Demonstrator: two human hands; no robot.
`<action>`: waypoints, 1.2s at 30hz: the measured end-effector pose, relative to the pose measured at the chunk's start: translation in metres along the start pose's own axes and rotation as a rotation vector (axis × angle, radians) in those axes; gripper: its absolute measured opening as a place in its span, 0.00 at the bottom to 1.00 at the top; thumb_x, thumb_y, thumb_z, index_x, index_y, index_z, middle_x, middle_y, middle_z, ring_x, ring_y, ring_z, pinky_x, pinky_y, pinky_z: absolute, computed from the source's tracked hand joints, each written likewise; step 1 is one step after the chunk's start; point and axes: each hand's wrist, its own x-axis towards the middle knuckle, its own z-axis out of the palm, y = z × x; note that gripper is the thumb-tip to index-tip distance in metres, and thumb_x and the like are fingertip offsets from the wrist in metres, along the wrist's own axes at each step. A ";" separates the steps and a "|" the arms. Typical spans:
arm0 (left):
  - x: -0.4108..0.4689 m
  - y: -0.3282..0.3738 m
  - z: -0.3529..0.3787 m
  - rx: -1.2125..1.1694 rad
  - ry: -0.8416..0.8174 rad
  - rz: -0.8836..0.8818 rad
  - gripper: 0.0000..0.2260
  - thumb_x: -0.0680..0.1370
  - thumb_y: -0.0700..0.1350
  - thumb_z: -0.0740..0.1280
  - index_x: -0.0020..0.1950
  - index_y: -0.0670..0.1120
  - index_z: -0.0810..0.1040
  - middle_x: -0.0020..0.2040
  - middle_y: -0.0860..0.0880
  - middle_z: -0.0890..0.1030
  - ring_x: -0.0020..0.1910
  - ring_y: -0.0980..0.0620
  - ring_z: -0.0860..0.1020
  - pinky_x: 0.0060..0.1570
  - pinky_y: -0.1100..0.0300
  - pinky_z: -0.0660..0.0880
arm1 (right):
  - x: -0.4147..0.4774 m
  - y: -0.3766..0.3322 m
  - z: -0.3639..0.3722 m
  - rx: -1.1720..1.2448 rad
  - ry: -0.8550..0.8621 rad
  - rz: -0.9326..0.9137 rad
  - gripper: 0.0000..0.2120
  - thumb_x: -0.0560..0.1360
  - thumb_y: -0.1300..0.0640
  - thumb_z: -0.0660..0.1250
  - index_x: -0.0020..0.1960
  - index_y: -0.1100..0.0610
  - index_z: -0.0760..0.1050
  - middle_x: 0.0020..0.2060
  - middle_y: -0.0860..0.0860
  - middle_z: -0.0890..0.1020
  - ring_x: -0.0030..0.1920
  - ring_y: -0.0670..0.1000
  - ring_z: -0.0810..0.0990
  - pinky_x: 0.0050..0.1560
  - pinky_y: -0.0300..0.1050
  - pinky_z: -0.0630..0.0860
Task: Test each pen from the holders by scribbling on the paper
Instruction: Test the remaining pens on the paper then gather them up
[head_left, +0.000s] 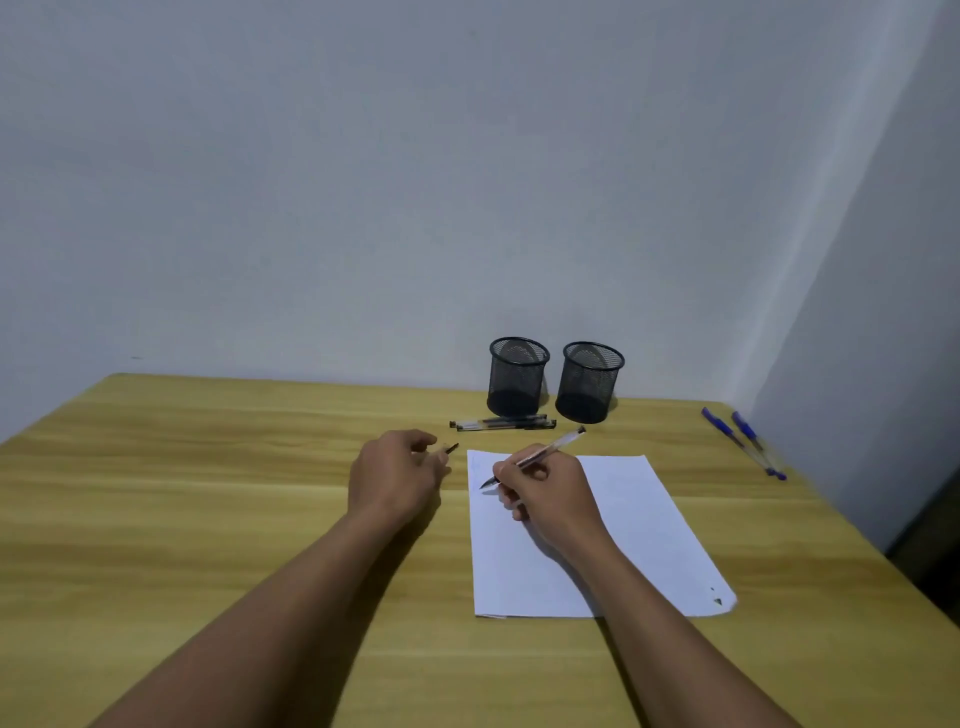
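My right hand (548, 486) grips a clear-barrelled pen (556, 446), its tip down at the upper left corner of the white paper (639, 525). To the left of the paper, my left hand (397, 475) pinches a small pen cap (451, 448) between its fingertips. Two black mesh holders (517, 376) (589, 382) stand at the back of the table and look empty. Black pens (503, 424) lie side by side in front of the holders.
Two blue pens (743, 441) lie near the right edge of the wooden table (208, 493). A grey wall stands close behind the holders and another along the right side. The paper's lower right corner carries a small dark mark.
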 end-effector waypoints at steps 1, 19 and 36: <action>-0.008 -0.001 -0.002 0.018 -0.005 0.046 0.15 0.76 0.54 0.70 0.61 0.51 0.82 0.56 0.52 0.85 0.55 0.50 0.81 0.56 0.52 0.78 | 0.000 0.003 0.001 -0.037 0.011 -0.003 0.05 0.77 0.58 0.72 0.45 0.60 0.82 0.33 0.55 0.85 0.33 0.49 0.81 0.35 0.43 0.77; -0.059 -0.016 -0.003 0.412 -0.199 0.281 0.30 0.74 0.71 0.57 0.72 0.60 0.71 0.77 0.52 0.65 0.78 0.50 0.58 0.75 0.47 0.55 | -0.004 0.006 0.007 -0.292 0.064 -0.055 0.07 0.76 0.50 0.72 0.45 0.54 0.83 0.38 0.47 0.87 0.42 0.47 0.85 0.49 0.54 0.84; -0.061 -0.015 -0.005 0.429 -0.212 0.265 0.31 0.74 0.72 0.56 0.73 0.60 0.70 0.78 0.53 0.65 0.78 0.51 0.58 0.75 0.47 0.55 | -0.004 0.009 0.004 -0.315 0.080 -0.021 0.06 0.76 0.52 0.73 0.48 0.55 0.82 0.40 0.49 0.86 0.42 0.48 0.85 0.45 0.47 0.85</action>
